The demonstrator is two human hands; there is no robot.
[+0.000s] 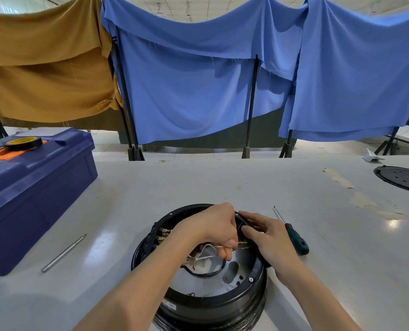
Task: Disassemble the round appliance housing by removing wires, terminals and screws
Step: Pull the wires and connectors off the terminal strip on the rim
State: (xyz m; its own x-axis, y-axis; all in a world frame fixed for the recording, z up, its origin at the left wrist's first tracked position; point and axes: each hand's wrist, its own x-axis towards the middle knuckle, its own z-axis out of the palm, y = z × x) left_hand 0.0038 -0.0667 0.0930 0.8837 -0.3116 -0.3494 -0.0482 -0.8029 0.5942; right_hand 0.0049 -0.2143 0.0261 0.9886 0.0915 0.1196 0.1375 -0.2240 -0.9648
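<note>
Black plastic housing (213, 304) sits open side up at the near edge of the white table (222, 182). The left hand (213, 228) reaches inside, fingers curled, pinching thin white wires (206, 249) next to 2 brass terminals (243, 244) by the right wall. The right hand (270, 237) curls over the rim there, steadying it. Pulling on the wires rather than the terminals could tear a wire from its crimp. A sudden release could jolt the housing toward the screwdriver (296, 240) just beside it.
</note>
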